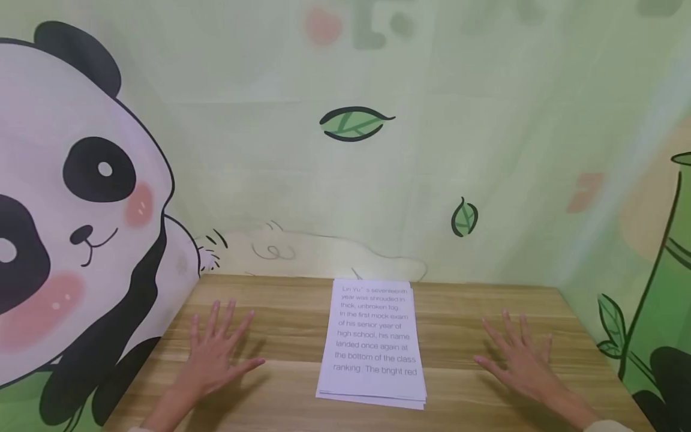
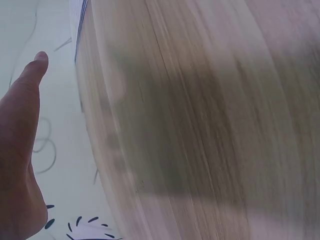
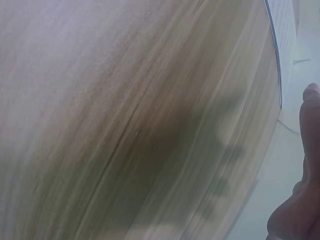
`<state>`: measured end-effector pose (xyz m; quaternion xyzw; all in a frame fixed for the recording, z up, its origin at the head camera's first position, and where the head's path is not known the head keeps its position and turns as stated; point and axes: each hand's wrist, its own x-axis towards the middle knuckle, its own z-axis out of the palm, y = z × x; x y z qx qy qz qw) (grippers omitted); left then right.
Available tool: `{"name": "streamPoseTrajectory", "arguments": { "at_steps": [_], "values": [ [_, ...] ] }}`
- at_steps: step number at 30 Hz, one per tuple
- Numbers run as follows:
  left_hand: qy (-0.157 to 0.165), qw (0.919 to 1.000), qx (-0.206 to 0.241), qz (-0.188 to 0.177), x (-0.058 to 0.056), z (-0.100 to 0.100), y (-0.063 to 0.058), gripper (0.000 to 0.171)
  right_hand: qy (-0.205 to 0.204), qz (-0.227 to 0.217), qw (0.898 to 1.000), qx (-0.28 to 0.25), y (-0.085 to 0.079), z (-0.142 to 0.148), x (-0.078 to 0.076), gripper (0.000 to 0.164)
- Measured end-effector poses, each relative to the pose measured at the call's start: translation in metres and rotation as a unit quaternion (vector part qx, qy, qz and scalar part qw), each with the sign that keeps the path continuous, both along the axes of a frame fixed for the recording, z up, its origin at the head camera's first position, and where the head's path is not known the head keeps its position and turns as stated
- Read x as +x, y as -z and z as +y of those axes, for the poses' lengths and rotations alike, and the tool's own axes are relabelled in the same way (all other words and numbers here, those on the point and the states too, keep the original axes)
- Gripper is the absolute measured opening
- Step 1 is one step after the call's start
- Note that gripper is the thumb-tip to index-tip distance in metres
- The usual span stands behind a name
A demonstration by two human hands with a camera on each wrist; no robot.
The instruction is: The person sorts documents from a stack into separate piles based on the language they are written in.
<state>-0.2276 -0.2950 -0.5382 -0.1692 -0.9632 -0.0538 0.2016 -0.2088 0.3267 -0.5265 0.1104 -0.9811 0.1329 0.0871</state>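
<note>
Paper stack (image 1: 371, 342): middle of the table (image 1: 459, 396), edges uneven.
Left hand (image 1: 215, 354): table's left side, fingers spread.
Right hand (image 1: 522, 363): table's right side, fingers spread; probably hovers, though I can't judge height well.
Slip risk: an off-centre push could fan the stack.

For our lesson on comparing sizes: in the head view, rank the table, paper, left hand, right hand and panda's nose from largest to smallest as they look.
1. Table
2. Paper
3. Left hand and right hand: too alike to rank apart
4. Panda's nose
</note>
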Motion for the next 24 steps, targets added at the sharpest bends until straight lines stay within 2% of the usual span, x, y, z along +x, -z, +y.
{"name": "streamPoseTrajectory", "arguments": {
  "at_steps": [8,15,17,20,24],
  "values": [
    [0.008,0.9999,0.007,-0.008,0.002,0.009,-0.008,0.098,-0.001,-0.008,1.0,-0.008,-0.001,-0.001,0.0,0.086],
    [0.018,0.9982,0.036,-0.044,0.004,0.023,-0.019,0.095,-0.013,-0.011,0.999,-0.032,0.001,-0.001,-0.001,0.089],
    [0.021,0.9973,0.047,-0.052,0.004,0.026,-0.021,0.095,-0.027,-0.008,0.998,-0.054,0.001,-0.003,-0.001,0.088],
    [0.03,0.9963,0.06,-0.053,0.005,0.03,-0.022,0.097,-0.069,0.008,0.994,-0.086,0.001,-0.006,-0.003,0.081],
    [0.059,0.9914,0.101,-0.06,0.004,0.036,-0.022,0.098,-0.121,0.005,0.985,-0.126,0.001,-0.011,-0.004,0.073]
  ]
}}
